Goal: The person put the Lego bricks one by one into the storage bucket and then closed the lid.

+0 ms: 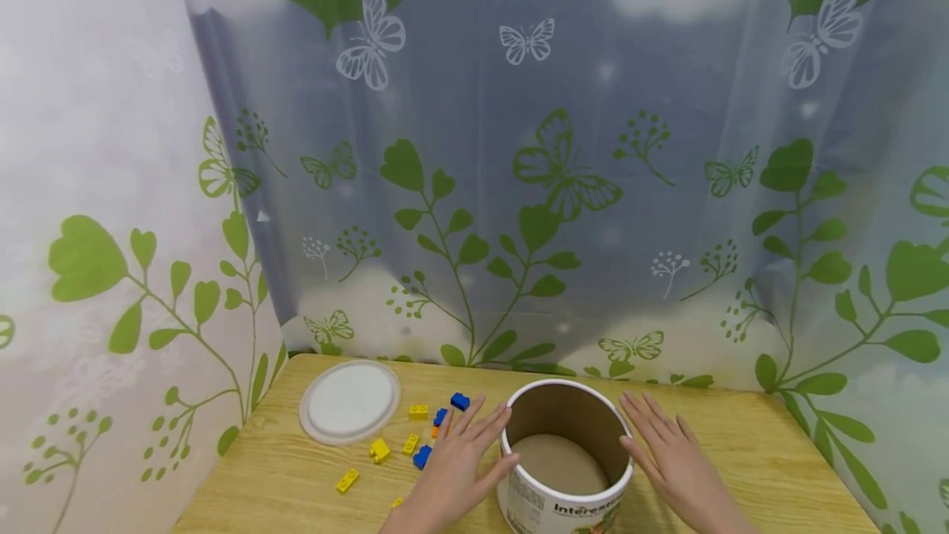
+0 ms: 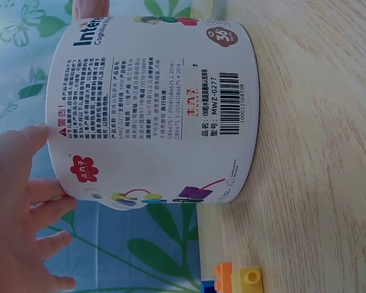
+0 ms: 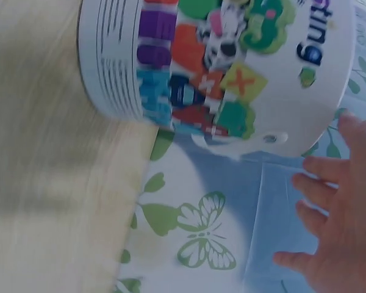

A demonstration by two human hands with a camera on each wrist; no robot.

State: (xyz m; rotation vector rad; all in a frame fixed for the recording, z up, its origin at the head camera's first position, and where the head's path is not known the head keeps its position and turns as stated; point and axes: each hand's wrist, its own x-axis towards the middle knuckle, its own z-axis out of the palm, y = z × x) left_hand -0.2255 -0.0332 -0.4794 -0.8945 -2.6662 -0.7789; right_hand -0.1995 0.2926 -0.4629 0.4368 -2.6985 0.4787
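An open white bucket (image 1: 552,505) with printed sides stands upright near the front of the table; its brown inside holds nothing that I can see. My left hand (image 1: 465,458) is at its left rim, fingers straight and spread, thumb right at the edge. On the other side my right hand (image 1: 678,464) holds its fingers out straight, the tips by the right rim. In the left wrist view a label with a barcode (image 2: 230,104) shows on the bucket's wall. The right wrist view shows colourful pictures and lettering on the bucket (image 3: 293,116).
A round white lid (image 1: 351,400) lies at the table's back left. Between it and the bucket are scattered several yellow bricks (image 1: 380,451), blue bricks (image 1: 460,401) and an orange brick (image 2: 223,276). A curtain (image 1: 474,270) with leaves and butterflies hangs behind the wooden table (image 1: 267,468).
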